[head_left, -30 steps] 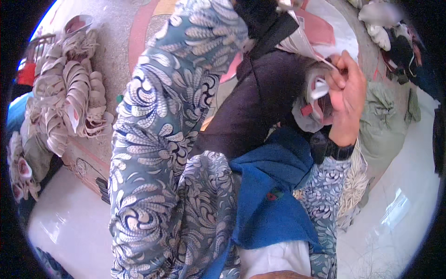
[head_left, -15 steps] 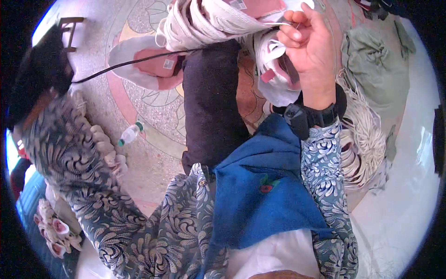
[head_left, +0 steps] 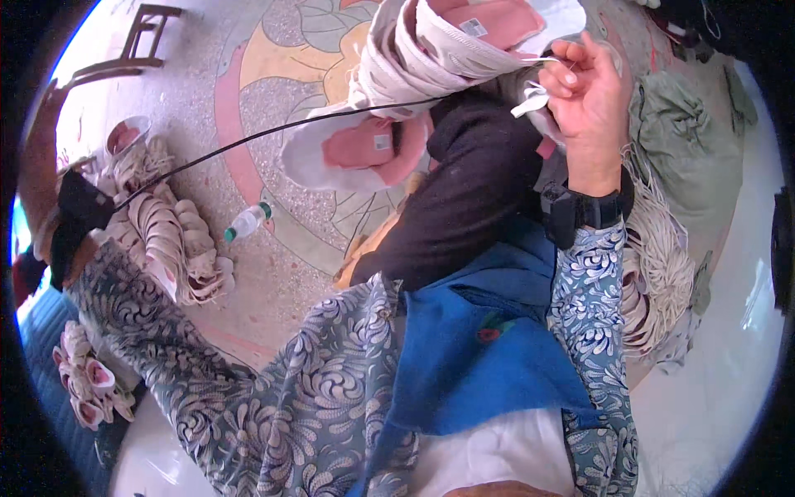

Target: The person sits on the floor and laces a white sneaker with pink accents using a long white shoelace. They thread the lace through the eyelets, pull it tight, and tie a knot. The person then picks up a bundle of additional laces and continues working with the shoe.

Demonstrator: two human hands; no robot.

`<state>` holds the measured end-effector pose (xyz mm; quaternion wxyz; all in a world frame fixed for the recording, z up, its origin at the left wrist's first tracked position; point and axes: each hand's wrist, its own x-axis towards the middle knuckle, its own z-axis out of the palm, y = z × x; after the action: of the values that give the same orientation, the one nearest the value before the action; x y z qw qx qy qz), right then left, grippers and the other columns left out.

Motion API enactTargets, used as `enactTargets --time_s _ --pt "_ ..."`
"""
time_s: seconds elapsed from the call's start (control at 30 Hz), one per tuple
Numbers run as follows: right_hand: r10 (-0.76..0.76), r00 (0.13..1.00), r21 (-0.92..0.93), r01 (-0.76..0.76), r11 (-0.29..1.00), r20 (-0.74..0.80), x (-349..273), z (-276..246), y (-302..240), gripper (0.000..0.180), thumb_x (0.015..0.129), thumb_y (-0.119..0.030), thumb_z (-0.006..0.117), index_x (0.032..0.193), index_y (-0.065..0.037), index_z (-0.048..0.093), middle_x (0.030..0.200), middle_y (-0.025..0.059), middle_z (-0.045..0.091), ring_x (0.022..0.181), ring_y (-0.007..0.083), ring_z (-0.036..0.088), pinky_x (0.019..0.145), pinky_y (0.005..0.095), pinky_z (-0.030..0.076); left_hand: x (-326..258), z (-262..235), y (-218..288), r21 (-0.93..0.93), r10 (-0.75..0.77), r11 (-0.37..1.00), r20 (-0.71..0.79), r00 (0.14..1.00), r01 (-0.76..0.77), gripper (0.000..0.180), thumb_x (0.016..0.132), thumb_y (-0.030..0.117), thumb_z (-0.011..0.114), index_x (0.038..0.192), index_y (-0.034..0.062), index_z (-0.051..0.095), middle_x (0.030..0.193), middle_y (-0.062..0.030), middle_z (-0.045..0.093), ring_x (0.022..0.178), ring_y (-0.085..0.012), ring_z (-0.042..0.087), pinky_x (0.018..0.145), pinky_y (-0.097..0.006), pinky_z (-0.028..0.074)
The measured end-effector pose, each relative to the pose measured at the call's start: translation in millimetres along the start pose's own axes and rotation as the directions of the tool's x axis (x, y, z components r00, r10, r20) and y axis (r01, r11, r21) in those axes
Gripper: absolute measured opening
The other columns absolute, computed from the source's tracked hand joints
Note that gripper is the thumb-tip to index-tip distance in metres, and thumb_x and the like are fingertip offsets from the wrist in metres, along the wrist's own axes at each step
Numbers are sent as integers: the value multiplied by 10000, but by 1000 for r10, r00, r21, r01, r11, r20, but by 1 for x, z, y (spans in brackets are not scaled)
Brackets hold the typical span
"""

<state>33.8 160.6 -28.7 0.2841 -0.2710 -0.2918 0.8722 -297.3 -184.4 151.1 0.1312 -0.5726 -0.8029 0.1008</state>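
Status | your right hand [head_left: 585, 89]: fingers curled, pinching thin white strand [head_left: 540, 59] beside stacked off-white, pink-lined fabric shoes [head_left: 435, 51] | your left hand [head_left: 47, 229]: obscured, opening and grip cannot be told

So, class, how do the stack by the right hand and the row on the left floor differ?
The stack looks larger in view; the row looks smaller. The right hand is beside the stack; the row lies far left. The stack shows a broad pink lining; the row looks mostly pale. Both are layered.
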Motion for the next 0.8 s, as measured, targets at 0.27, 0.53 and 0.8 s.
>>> enactTargets --time_s 0.27,0.53,0.8 --pt "63 997 64 -65 996 33 -1 4 5 254 881 -177 628 770 49 598 820 172 627 511 130 434 459 248 323 -30 111 208 -739 721 -244 295 627 628 414 956 144 427 1339 -13 413 987 -93 667 864 -184 675 667 -250 550" --pt "53 999 61 -53 997 4 -8 9 5 265 881 -189 619 760 45 594 814 182 618 532 147 450 469 253 333 -31 277 309 -965 575 50 238 783 256 437 923 172 541 1312 27 407 1107 -128 602 865 -222 641 684 -353 531" --pt "47 999 53 -46 998 -22 -6 28 7 267 866 -225 629 739 7 597 734 100 567 559 176 476 491 287 363 45 270 216 -697 -140 610 374 917 377 504 830 451 644 1134 55 569 915 -183 672 825 -354 667 743 -413 528"
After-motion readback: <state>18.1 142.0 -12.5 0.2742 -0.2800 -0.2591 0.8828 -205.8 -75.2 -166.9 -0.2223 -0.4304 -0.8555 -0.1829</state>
